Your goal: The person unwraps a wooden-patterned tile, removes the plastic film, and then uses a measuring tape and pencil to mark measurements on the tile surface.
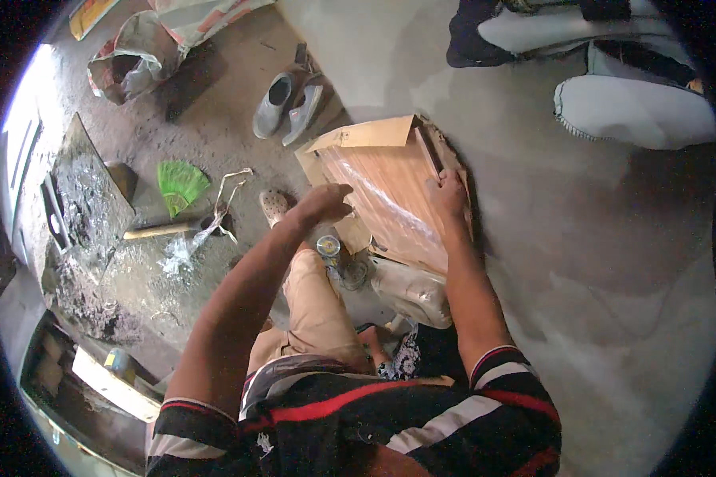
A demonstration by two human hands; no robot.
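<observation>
A flat wood-grain panel (pixel 390 191) lies in front of me, partly wrapped in brown cardboard (pixel 366 133) and clear plastic film. Along its right side, my right hand (pixel 449 193) is closed around the lower end of a narrow dark brown strip (pixel 428 151). My left hand (pixel 326 203) is over the panel's left edge with its fingers curled together. Whatever those fingers pinch, if anything, is too small to make out. Just below the panel is a pale plastic-looking container (pixel 410 290). A round tin or jar (pixel 328 245) stands beside my knee.
Grey shoes (pixel 286 103) lie beyond the panel. On the left are a green hand fan (pixel 181 187), a wooden-handled hammer (pixel 163 230), crumpled plastic (pixel 179 254) and a wet slab (pixel 91 199). A woven sack (pixel 139 56) is at upper left. Another person's legs (pixel 628 111) extend at upper right.
</observation>
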